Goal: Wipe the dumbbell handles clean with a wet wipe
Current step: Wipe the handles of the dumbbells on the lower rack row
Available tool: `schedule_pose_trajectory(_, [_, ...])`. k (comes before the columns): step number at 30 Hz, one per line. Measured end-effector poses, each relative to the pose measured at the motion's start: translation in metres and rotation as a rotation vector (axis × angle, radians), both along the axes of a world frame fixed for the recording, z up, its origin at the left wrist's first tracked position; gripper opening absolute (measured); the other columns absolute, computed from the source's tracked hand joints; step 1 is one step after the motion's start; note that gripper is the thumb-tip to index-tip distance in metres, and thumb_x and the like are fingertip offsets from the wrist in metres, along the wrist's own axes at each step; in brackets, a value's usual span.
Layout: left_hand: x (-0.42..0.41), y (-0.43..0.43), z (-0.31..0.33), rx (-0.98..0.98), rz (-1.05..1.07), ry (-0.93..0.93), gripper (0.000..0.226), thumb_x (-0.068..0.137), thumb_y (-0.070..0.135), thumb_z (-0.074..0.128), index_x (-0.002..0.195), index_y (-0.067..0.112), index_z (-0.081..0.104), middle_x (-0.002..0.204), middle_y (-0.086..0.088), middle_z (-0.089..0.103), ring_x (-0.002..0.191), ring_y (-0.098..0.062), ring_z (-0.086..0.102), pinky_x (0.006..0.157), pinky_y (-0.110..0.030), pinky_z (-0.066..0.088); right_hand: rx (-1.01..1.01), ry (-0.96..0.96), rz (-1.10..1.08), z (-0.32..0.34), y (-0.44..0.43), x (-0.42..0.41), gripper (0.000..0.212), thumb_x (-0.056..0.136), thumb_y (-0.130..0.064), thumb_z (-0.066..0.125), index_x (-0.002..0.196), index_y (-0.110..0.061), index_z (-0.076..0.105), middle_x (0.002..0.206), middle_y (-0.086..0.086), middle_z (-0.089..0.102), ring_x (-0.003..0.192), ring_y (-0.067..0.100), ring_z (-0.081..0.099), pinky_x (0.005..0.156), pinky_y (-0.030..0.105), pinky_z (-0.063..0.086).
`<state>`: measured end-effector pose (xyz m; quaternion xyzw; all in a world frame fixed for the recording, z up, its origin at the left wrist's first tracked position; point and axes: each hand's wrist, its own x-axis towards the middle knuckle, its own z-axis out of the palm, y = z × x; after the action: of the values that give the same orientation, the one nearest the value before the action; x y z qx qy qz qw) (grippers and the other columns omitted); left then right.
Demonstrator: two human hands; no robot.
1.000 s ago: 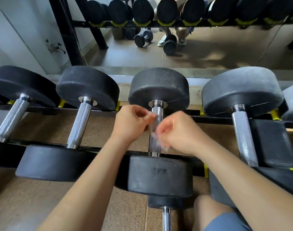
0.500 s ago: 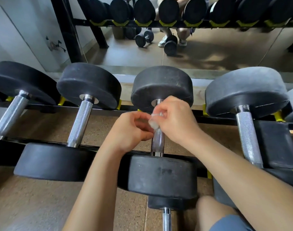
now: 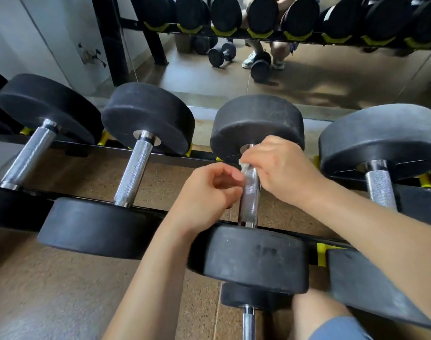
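We see four black rubber-headed dumbbells with knurled steel handles on the black rack point(image 3: 175, 160). On the third dumbbell point(image 3: 250, 192), our right hand point(image 3: 280, 168) pinches the crumpled white wet wipe point(image 3: 245, 168) against the handle's top; our left hand point(image 3: 209, 192) curls loosely beside it, fingertips touching the wipe.

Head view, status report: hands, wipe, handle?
Right hand pinching wet wipe against top of third dumbbell handle. Left hand curled beside handle, touching wipe. Nothing in the way.
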<state>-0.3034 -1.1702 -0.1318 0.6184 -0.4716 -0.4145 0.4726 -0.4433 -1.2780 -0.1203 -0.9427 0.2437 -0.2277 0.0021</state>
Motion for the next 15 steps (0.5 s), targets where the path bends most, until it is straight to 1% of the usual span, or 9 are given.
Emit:
schedule_pose_trajectory(2, [-0.001, 0.0, -0.002, -0.027, -0.003, -0.043, 0.016, 0.083, -0.006, 0.064, 0.089, 0.008, 0.067, 0.086, -0.004, 0.072, 0.069, -0.005, 0.06, 0.067, -0.02, 0.048, -0.035, -0.018, 0.023, -0.007, 0.009, -0.002, 0.019, 0.07, 0.001, 0.057, 0.074, -0.011, 0.071, 0.068, 0.0, 0.067, 0.065, 0.026, 0.054, 0.059, 0.034, 0.051])
schedule_pose_trajectory(4, [0.001, 0.0, -0.004, -0.032, 0.0, -0.098, 0.014, 0.083, -0.003, 0.066, 0.084, 0.01, 0.07, 0.083, -0.003, 0.073, 0.071, -0.007, 0.062, 0.073, -0.021, 0.05, -0.046, 0.03, 0.13, -0.01, 0.016, -0.005, 0.018, 0.073, 0.0, 0.059, 0.073, -0.014, 0.07, 0.066, -0.003, 0.063, 0.065, 0.022, 0.053, 0.06, 0.029, 0.049])
schedule_pose_trajectory(5, [0.002, 0.0, -0.004, -0.031, 0.003, -0.112, 0.015, 0.083, -0.002, 0.066, 0.085, 0.011, 0.072, 0.084, -0.002, 0.074, 0.075, -0.009, 0.065, 0.078, -0.022, 0.051, -0.052, 0.054, 0.157, -0.009, 0.014, -0.006, 0.017, 0.075, -0.001, 0.06, 0.075, -0.014, 0.071, 0.069, -0.002, 0.065, 0.067, 0.022, 0.055, 0.06, 0.029, 0.049])
schedule_pose_trajectory(7, [0.003, -0.001, -0.003, -0.025, 0.005, -0.101, 0.019, 0.085, -0.001, 0.065, 0.093, 0.014, 0.073, 0.09, 0.003, 0.075, 0.086, -0.007, 0.068, 0.085, -0.021, 0.052, -0.1, 0.032, 0.104, -0.005, 0.003, -0.005, 0.015, 0.079, 0.0, 0.06, 0.082, -0.008, 0.072, 0.08, 0.005, 0.068, 0.07, 0.027, 0.059, 0.062, 0.033, 0.053])
schedule_pose_trajectory(8, [0.002, -0.002, -0.002, -0.021, 0.001, -0.095, 0.021, 0.085, 0.0, 0.064, 0.098, 0.016, 0.072, 0.093, 0.005, 0.074, 0.089, -0.004, 0.068, 0.087, -0.021, 0.051, -0.131, 0.019, 0.039, -0.006, 0.0, -0.006, 0.016, 0.083, -0.003, 0.056, 0.085, -0.004, 0.071, 0.085, 0.009, 0.067, 0.072, 0.03, 0.06, 0.06, 0.036, 0.055])
schedule_pose_trajectory(10, [0.002, -0.004, -0.003, -0.011, -0.021, -0.115, 0.026, 0.086, 0.002, 0.064, 0.107, 0.016, 0.07, 0.1, 0.007, 0.073, 0.094, -0.001, 0.066, 0.093, -0.025, 0.051, -0.162, 0.063, -0.037, -0.01, -0.001, -0.004, 0.023, 0.09, -0.011, 0.046, 0.086, 0.002, 0.065, 0.089, 0.013, 0.06, 0.074, 0.031, 0.057, 0.052, 0.042, 0.053])
schedule_pose_trajectory(11, [0.002, -0.006, -0.004, -0.002, -0.037, -0.141, 0.029, 0.084, 0.007, 0.065, 0.112, 0.015, 0.069, 0.104, 0.007, 0.072, 0.098, -0.002, 0.066, 0.097, -0.028, 0.05, -0.176, 0.093, -0.037, -0.01, -0.001, -0.003, 0.023, 0.09, -0.012, 0.046, 0.085, 0.003, 0.062, 0.088, 0.013, 0.056, 0.073, 0.03, 0.055, 0.048, 0.042, 0.051])
schedule_pose_trajectory(13, [0.004, -0.009, -0.007, 0.03, -0.066, -0.194, 0.046, 0.075, 0.022, 0.065, 0.121, 0.015, 0.066, 0.112, 0.006, 0.07, 0.104, -0.006, 0.064, 0.1, -0.035, 0.049, -0.225, 0.147, 0.013, -0.004, -0.003, 0.001, 0.015, 0.085, -0.008, 0.05, 0.078, 0.0, 0.06, 0.08, 0.013, 0.053, 0.066, 0.03, 0.053, 0.04, 0.037, 0.046])
schedule_pose_trajectory(15, [0.004, -0.013, -0.006, 0.064, -0.1, -0.211, 0.062, 0.067, 0.031, 0.06, 0.128, 0.018, 0.061, 0.12, 0.007, 0.067, 0.109, -0.008, 0.063, 0.102, -0.037, 0.047, -0.308, 0.205, 0.081, 0.006, -0.007, 0.008, 0.013, 0.078, -0.002, 0.053, 0.068, -0.003, 0.061, 0.069, 0.012, 0.052, 0.054, 0.031, 0.053, 0.037, 0.031, 0.041])
